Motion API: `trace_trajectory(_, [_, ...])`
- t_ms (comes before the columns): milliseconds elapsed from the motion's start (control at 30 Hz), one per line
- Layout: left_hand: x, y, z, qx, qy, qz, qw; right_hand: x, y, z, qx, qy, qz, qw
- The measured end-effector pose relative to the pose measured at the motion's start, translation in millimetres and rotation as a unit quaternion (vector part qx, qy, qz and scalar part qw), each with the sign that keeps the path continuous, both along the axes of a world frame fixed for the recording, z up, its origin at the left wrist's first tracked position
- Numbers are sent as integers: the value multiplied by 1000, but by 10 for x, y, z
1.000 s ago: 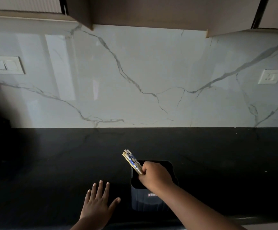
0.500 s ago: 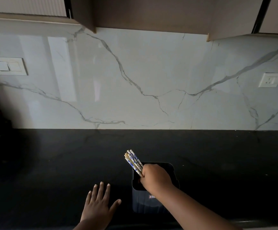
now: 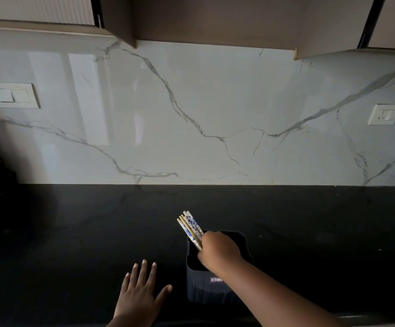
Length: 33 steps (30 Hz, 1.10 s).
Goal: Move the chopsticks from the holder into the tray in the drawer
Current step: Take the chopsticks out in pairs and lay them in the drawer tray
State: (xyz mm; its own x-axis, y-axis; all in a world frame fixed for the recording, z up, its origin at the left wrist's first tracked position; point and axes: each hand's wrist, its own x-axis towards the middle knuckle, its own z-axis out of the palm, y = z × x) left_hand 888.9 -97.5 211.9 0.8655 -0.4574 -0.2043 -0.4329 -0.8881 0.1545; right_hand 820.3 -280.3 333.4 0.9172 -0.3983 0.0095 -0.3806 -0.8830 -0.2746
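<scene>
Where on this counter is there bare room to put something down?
Bare black counter spans from the holder right to the frame edge, and behind it to the backsplash. Also left of the flat left hand. Crowded only around the holder, where the right hand grips chopsticks.

The holder [image 3: 217, 270] stands on the counter [image 3: 73, 232], before the backsplash [image 3: 215, 114].

I see a black glossy worktop [image 3: 73, 232] running L to R, meeting the marble backsplash [image 3: 215, 114] at the back. On it, near the front edge: a dark square holder [image 3: 215, 289], upright, w/ small label. Just L of it, left hand [image 3: 140, 296] lies flat, fingers spread.
</scene>
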Motion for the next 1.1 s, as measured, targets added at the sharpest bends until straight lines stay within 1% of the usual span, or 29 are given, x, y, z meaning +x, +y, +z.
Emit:
trace_trajectory(67, [6, -2, 3, 1, 0, 1, 1000, -35, -68, 85, 30, -19, -3, 999])
trace_trajectory(133, [30, -4, 0, 7, 17, 0, 1000, -80, -175, 218, 72, -58, 3, 996])
trace_trajectory(200, [80, -3, 11, 11, 58, 1, 998, -153, -287, 424, 157, -117, 18, 981])
trace_trajectory(233, [111, -13, 45, 1, 78, 9, 997, -193, -337, 547, 215, -150, 23, 965])
trace_trajectory(267, [141, -37, 125, -26, 93, 27, 995, -234, -390, 667, 278, -181, 27, 943])
trace_trajectory(300, [176, -78, 245, -81, 94, 52, 991, -280, -444, 784, 335, -206, 31, 919])
trace_trajectory(333, [206, -127, 403, -166, 76, 74, 980, -328, -497, 896, 379, -222, 38, 898])
trace_trajectory(367, [223, -178, 603, -273, 54, 85, 957, -368, -541, 996, 410, -230, 45, 881])
trace_trajectory(400, [226, -237, 856, -390, 42, 83, 916, -412, -568, 1089, 434, -233, 54, 868])
trace_trajectory(433, [196, -303, 1143, -490, 51, 69, 868, -444, -585, 1160, 453, -232, 63, 858])
trace_trajectory(467, [125, -367, 1450, -554, 74, 43, 828, -464, -584, 1208, 467, -229, 72, 851])
trace_trajectory(500, [34, -425, 1748, -593, 107, 0, 798, -471, -564, 1238, 477, -224, 81, 846])
trace_trajectory(533, [-60, -487, 2007, -611, 146, -48, 777, -474, -530, 1251, 482, -218, 88, 844])
trace_trajectory(567, [-158, -554, 2216, -612, 187, -96, 762, -473, -486, 1252, 483, -214, 93, 844])
trace_trajectory(633, [-322, -685, 2493, -593, 244, -156, 751, -469, -397, 1241, 475, -213, 100, 848])
trace_trajectory(667, [-380, -740, 2569, -592, 254, -157, 749, -469, -365, 1233, 475, -215, 102, 847])
trace_trajectory(767, [-431, -818, 2594, -597, 242, -109, 757, -486, -322, 1222, 478, -213, 94, 847])
trace_trajectory(867, [-410, -830, 2523, -583, 246, -91, 769, -526, -322, 1223, 459, -193, 87, 863])
trace_trajectory(933, [-376, -828, 2486, -589, 254, -63, 765, -560, -326, 1259, 423, -198, 80, 881])
trace_trajectory(967, [-356, -820, 2477, -598, 265, -47, 755, -582, -327, 1291, 399, -220, 83, 886])
trace_trajectory(1033, [-300, -780, 2469, -615, 292, -25, 732, -650, -315, 1379, 321, -310, 120, 887])
trace_trajectory(1100, [-250, -725, 2458, -618, 307, -20, 723, -748, -298, 1465, 158, -421, 199, 871])
